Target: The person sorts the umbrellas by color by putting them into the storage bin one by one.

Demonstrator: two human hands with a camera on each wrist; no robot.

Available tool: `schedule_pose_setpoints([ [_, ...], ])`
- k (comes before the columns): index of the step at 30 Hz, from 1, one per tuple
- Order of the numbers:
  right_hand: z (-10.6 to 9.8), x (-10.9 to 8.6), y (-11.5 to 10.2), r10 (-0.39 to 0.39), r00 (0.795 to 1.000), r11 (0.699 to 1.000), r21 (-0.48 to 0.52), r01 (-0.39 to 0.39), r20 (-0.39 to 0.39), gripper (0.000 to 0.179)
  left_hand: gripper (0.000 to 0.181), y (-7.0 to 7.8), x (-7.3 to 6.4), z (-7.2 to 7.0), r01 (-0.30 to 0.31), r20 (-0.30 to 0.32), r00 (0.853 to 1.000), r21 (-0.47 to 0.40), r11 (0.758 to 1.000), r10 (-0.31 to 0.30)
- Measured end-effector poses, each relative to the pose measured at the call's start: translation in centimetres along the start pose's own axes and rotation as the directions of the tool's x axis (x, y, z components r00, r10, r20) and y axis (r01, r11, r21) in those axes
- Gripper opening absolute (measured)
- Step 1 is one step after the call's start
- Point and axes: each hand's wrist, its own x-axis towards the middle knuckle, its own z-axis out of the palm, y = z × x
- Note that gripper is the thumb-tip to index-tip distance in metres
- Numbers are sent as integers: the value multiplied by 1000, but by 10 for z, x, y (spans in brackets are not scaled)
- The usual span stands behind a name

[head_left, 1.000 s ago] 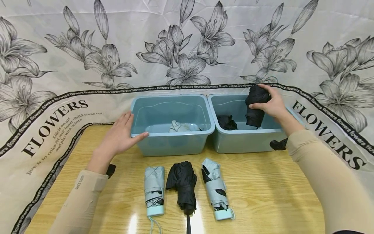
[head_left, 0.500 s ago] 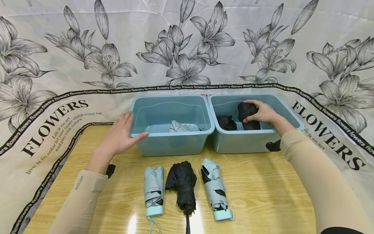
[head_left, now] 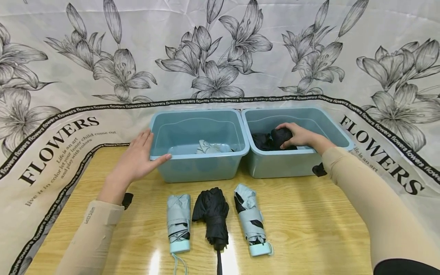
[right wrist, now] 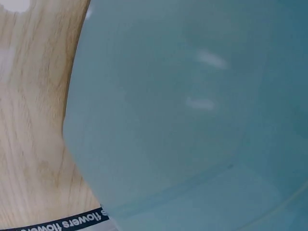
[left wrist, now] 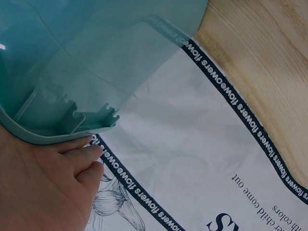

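My right hand grips a folded black umbrella low inside the right blue bin. Another black folded bundle lies beside it, at the bin's left end. The front wall hides the lower part of both. With fingers straight, my left hand rests at the left rim of the left blue bin; the left wrist view shows its fingers along the bin's edge. In the right wrist view the bin's wall fills most of the picture, and the hand is out of sight.
Light blue folded fabric lies in the left bin. In front of the bins, a light blue umbrella, a black umbrella and a second light blue umbrella lie on the wooden table. A flowered cloth hangs behind.
My right hand has lowered the black umbrella into the right bin and shifted it left, up to the other black bundle. My left hand stays at the left bin's rim.
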Motion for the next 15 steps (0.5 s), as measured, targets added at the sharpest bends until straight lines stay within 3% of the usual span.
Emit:
schedule_pose_setpoints([
  [8,1,1,-1,42,995,998,-46,-38,96,61,111,-3,0,1,3,-15,1000,4,1000,-3],
  [15,2,4,3,96,984,993,-87,-83,150,67,112,-4,0,1,0,-15,1000,5,1000,0],
])
